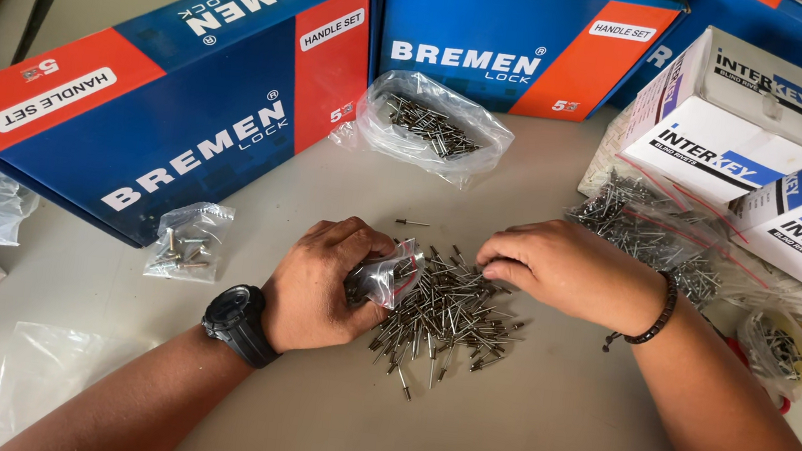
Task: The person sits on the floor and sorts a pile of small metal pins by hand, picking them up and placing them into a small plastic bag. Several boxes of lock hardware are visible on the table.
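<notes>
The left hand [319, 282] grips a small clear bag [385, 276] at the left edge of the rivet pile [447, 311] on the bench [517, 440]. The right hand [557, 266], fingers curled narrow, pinches rivets at the pile's top edge. Bagging seems underway; dropping them in needs the bag's mouth held open.

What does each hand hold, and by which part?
The left hand grips a small clear plastic bag around its bunched body. The right hand rests on the loose metal rivets; any grasp is hidden.
</notes>
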